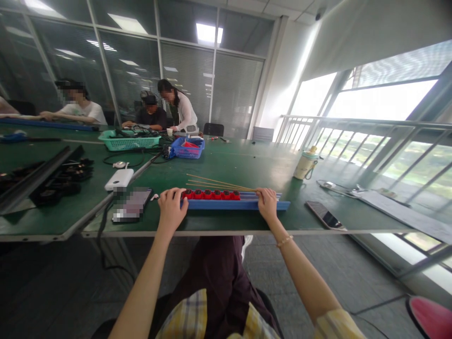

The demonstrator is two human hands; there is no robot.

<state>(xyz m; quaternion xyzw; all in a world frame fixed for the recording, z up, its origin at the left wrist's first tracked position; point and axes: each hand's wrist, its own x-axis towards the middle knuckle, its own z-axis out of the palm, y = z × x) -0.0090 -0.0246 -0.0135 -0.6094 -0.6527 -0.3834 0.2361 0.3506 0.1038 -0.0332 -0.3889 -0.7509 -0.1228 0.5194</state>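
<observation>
I take the blue channel [221, 205] as the middle of my clock, with twelve o'clock pointing away from me. It lies lengthwise on the green table [233, 165], close to the edge at my side. It works like a narrow container: red blocks [207, 195] with dark tops stand in one row along its left and middle part, and to their right the pale inside of it is visible.

My left hand [172, 208] is closed on the nine o'clock end, with the thumb at the front side, just beside the first block. My right hand [267, 204] is closed on the channel near the three o'clock end. Thin sticks [212, 182] fan out behind the blocks and meet at this hand; whether my fingers pinch them also, I cannot tell.

Between ten and eleven o'clock there is a turquoise basket [129, 143], heaped with black cables [136, 131]. At eleven o'clock, a smaller blue basket [186, 151] holds a red piece [190, 144] and some blue things. Farther in this direction stands a white cup [170, 132]; its inside I cannot see. At two o'clock a cream tumbler [302, 168] with a strap stands upright, and what it contains is hidden.
</observation>
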